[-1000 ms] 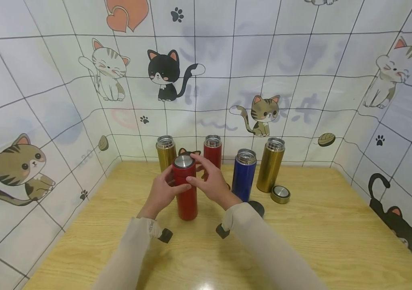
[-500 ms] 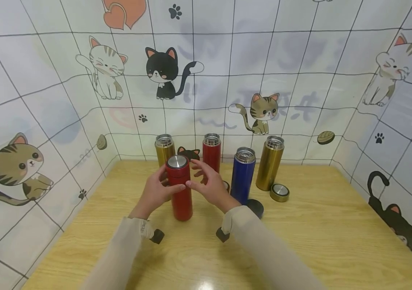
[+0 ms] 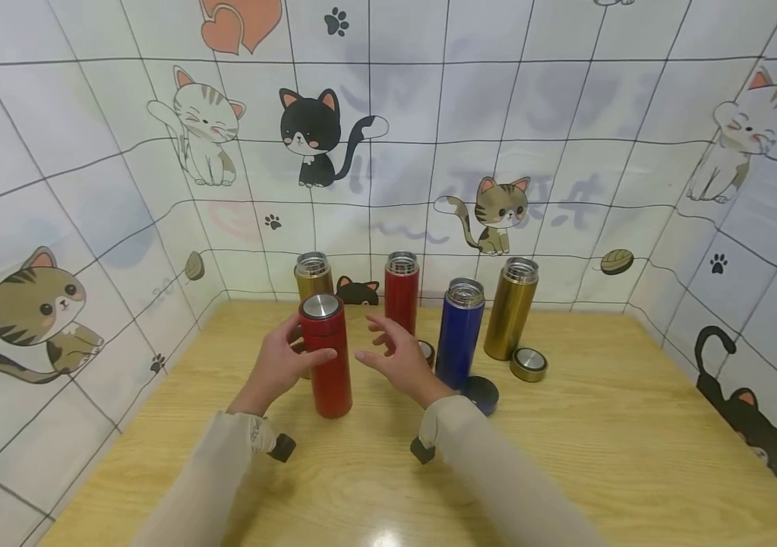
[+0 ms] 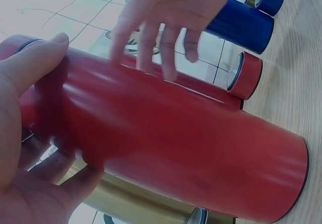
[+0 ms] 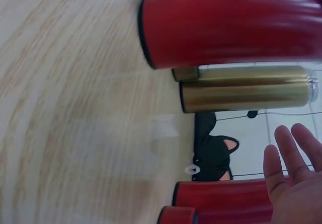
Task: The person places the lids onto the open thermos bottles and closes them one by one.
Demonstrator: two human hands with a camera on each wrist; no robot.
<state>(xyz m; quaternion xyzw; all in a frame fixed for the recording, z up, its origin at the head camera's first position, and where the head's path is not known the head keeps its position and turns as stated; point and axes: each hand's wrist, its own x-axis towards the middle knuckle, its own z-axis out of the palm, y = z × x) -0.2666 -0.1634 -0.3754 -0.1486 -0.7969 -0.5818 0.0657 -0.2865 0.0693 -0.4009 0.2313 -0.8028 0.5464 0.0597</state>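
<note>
A red thermos bottle [image 3: 330,372] with its silver-topped lid [image 3: 322,306] on stands upright on the table. My left hand [image 3: 281,365] grips its upper part from the left, the thumb lying across the front in the head view. The left wrist view shows the fingers curled behind the red bottle [image 4: 166,133]. To the right of this bottle my right hand [image 3: 402,359] is held apart from it, fingers loosely spread and holding nothing. Behind that hand stands a second red bottle [image 3: 401,292] without its lid.
Other open bottles stand at the back: a gold one [image 3: 314,275] on the left, a blue one [image 3: 459,334] and another gold one [image 3: 511,311] on the right. A gold lid [image 3: 528,365], a blue lid [image 3: 481,394] and a red lid [image 4: 245,76] lie on the wooden table [image 3: 607,441].
My left hand has shifted the lidded red bottle leftward. My right hand, earlier at the lid and bottle, has come away from them.
</note>
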